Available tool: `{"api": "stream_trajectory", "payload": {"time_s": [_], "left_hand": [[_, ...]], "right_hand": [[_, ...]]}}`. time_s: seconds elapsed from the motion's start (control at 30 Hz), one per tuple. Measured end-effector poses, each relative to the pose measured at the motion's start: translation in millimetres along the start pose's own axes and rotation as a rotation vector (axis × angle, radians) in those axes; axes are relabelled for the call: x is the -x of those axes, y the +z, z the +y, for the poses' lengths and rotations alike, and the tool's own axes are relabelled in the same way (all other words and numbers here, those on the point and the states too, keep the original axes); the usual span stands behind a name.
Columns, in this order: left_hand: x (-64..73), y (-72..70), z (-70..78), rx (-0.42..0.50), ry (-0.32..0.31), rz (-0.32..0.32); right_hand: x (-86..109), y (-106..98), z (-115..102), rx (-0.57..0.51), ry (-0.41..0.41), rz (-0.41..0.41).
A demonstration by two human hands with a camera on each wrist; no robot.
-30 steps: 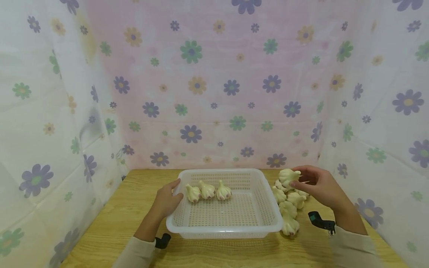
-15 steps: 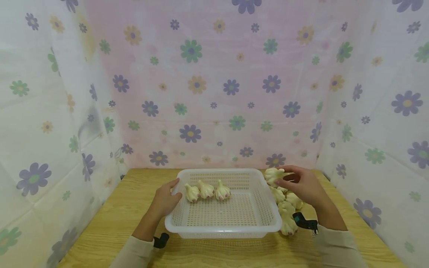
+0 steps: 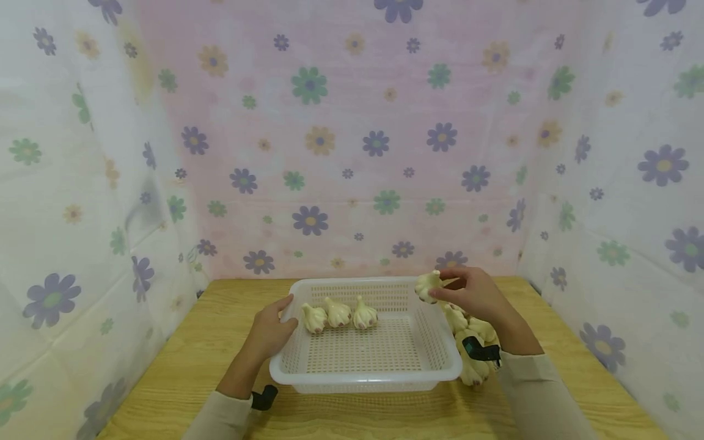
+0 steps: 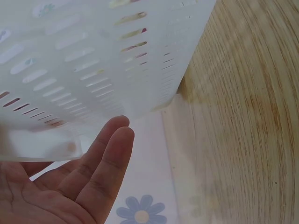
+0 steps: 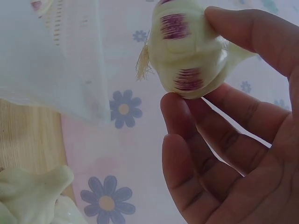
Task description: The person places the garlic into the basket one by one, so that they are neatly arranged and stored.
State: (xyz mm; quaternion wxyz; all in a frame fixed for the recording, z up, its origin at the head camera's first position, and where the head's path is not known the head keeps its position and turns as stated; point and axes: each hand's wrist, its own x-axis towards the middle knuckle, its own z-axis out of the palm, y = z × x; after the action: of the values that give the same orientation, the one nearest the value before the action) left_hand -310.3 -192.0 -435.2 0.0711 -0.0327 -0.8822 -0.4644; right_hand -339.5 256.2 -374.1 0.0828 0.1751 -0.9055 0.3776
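Note:
My right hand pinches a pale garlic bulb between thumb and fingers, above the back right corner of a white plastic basket. Purple streaks and a tuft of dry roots show on that garlic bulb in the right wrist view. At the basket's left side my left hand holds the rim, its thumb over the edge; in the left wrist view, fingers lie along the outside wall. Inside, towards the back left, three garlic bulbs sit in a row.
A heap of several garlic bulbs lies against the basket's right side, partly hidden by my right arm. The wooden table is enclosed by flowered cloth at the back and both sides.
My right hand has carried the garlic bulb left from above the heap to over the basket's back right corner, and the bulb's stem now points more upward. My left hand stays at the rim.

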Motion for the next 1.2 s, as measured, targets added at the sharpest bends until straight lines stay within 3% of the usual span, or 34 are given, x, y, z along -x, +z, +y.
{"api": "stream_trajectory", "payload": {"time_s": [0.3,0.47,0.7,1.2], "left_hand": [[1.3,0.6,-4.7,0.01,-0.005,0.008],[-0.1,1.8,-4.1,0.008,0.008,0.002],[-3.2,1.0,0.1,-0.035,0.029,0.011],[-1.9,0.3,-1.6,-0.026,0.019,0.006]], "right_hand": [[-32.6,10.8,-15.9,0.024,0.003,-0.134],[-46.2,22.0,-21.0,0.06,0.017,-0.168],[-59.6,39.8,-27.5,-0.008,0.107,-0.246],[-69.2,70.9,-42.4,0.108,0.26,-0.298]]}}
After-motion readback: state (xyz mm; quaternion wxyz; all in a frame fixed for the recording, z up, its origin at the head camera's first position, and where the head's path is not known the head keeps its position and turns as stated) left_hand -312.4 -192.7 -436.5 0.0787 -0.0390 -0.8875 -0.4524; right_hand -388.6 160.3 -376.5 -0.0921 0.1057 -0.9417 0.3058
